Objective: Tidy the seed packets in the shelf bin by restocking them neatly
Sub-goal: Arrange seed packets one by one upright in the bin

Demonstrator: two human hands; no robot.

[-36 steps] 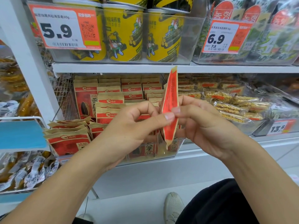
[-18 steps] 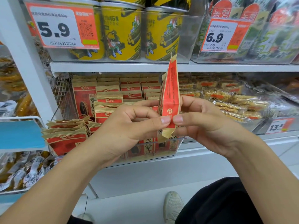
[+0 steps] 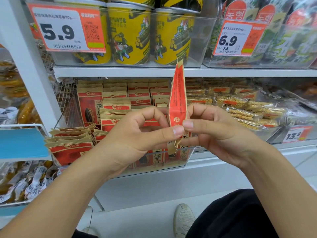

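Note:
A red and brown seed packet (image 3: 177,98) stands upright and edge-on in front of the shelf. My left hand (image 3: 137,134) and my right hand (image 3: 216,133) pinch its lower part from either side, thumbs meeting near its bottom. Behind my hands a clear shelf bin (image 3: 185,157) holds several matching seed packets (image 3: 116,103) in upright rows. At the bin's front left, more packets (image 3: 72,143) lie tipped over in a loose pile.
Yellow snack tubs (image 3: 130,35) and price tags fill the shelf above. Bagged snack bars (image 3: 247,109) sit in the bin to the right. A white wire rack (image 3: 20,127) with wrapped snacks stands at left. My shoe (image 3: 183,219) is on the floor below.
Both hands have raised the packet slightly, and it has turned so its printed red side faces me more. The grip has slid toward the packet's bottom.

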